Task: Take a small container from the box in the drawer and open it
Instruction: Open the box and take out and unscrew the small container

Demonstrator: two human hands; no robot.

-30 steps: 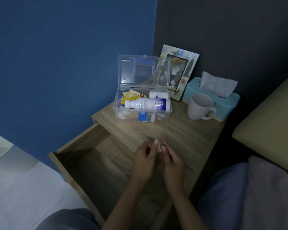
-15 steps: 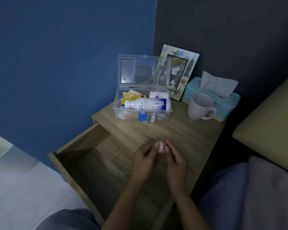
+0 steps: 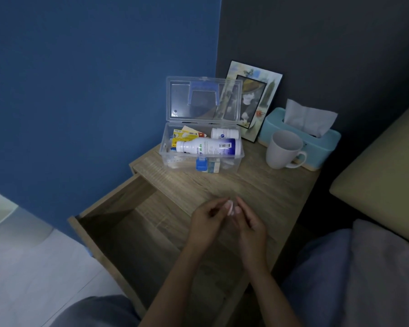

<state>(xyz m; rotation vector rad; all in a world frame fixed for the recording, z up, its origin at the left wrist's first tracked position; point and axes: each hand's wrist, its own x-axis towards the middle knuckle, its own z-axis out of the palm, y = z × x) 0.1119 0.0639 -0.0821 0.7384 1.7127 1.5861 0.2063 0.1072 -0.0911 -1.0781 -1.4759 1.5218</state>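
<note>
Both hands, left (image 3: 207,221) and right (image 3: 248,224), pinch a tiny pale container (image 3: 230,208) between their fingertips; it looks light, rigid and slippery, best gripped at lid and base.

Pale mug (image 3: 284,149), turquoise tissue box (image 3: 321,147)

Both hands, left (image 3: 207,224) and right (image 3: 249,225), meet fingertip to fingertip, fingers curled.
</note>
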